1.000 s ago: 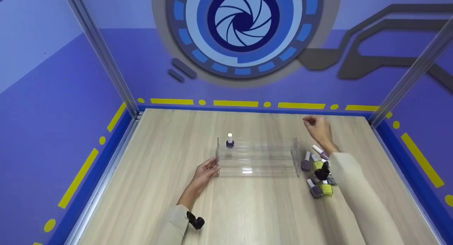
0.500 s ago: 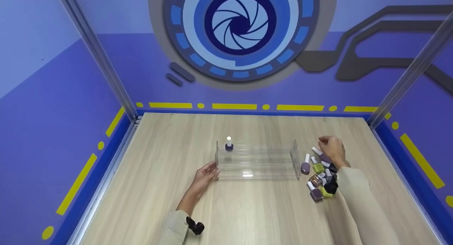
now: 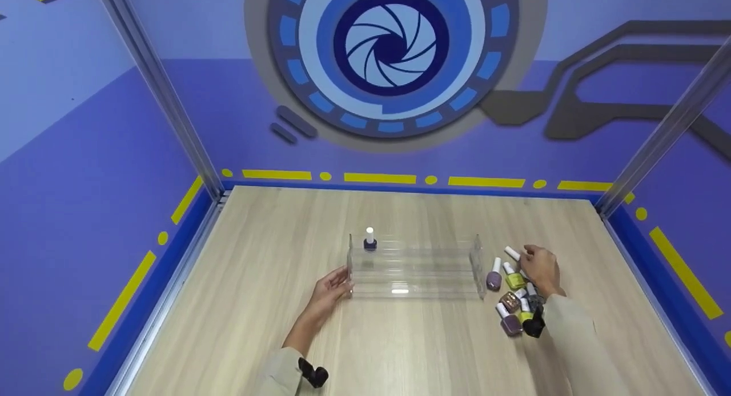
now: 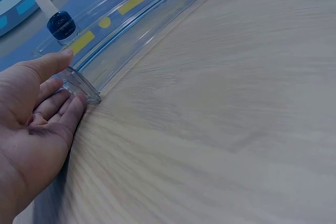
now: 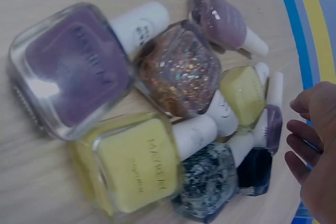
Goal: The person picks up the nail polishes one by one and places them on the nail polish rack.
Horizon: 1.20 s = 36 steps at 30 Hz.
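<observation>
Holding the clear rack (image 3: 422, 270) by one end with the left hand (image 3: 326, 293). Hovering beside nail polish bottles (image 3: 515, 280) with the right hand (image 3: 541, 271) half open, empty.

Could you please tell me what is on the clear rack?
One dark bottle with a white cap stands upright at its back left. The left hand hides some of the left end of the clear rack from view.
</observation>
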### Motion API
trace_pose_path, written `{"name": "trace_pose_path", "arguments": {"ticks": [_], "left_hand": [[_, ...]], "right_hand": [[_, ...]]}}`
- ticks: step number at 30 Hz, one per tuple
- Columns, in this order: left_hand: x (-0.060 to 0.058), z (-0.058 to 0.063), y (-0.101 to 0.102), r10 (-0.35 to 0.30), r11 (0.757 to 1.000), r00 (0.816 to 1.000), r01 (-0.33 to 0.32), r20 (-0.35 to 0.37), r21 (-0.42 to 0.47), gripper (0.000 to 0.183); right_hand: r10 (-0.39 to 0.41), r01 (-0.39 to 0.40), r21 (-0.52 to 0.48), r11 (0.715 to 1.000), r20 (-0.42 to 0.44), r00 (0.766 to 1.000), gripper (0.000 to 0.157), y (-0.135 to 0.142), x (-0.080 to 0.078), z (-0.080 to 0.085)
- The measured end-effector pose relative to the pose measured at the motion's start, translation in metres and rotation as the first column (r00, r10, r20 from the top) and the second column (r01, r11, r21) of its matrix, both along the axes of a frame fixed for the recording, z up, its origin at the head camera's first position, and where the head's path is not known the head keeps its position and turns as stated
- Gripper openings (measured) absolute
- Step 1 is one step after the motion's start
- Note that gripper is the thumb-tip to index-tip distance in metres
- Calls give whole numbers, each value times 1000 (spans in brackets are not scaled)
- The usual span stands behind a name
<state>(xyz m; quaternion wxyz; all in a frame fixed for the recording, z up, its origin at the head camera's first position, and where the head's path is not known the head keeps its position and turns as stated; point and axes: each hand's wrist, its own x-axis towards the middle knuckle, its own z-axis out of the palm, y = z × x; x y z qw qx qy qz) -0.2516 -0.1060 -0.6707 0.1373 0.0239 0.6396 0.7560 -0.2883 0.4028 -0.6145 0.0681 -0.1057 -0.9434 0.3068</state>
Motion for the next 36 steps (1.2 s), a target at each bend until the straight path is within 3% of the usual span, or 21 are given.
{"name": "trace_pose_path", "arguments": {"ticks": [7,14,18,30,36], "left_hand": [[-1,0,0,-11,1000,1000,11,13,-5,58],[-1,1,-1,-14,1000,1000,14,15,-8,57],[-1,1,-2,-15,1000,1000,15,21,-3,57],[-3,1,0,3,1000,1000,-3,4,-17,58],[-2,0,-1,1,1000,1000,0,9,-7,58]], "right_hand": [[-4,7,48,999,-65,998,31,0,0,-15],[13,-11,68,998,-25,1000,40,-1,2,-21],[-17,18,79,997,-10,1000,41,-4,1,-20],[-131,131,-21,991,18,991,39,-11,-1,-11],[-198,200,-123,972,35,980,45,-7,-1,-5]]}}
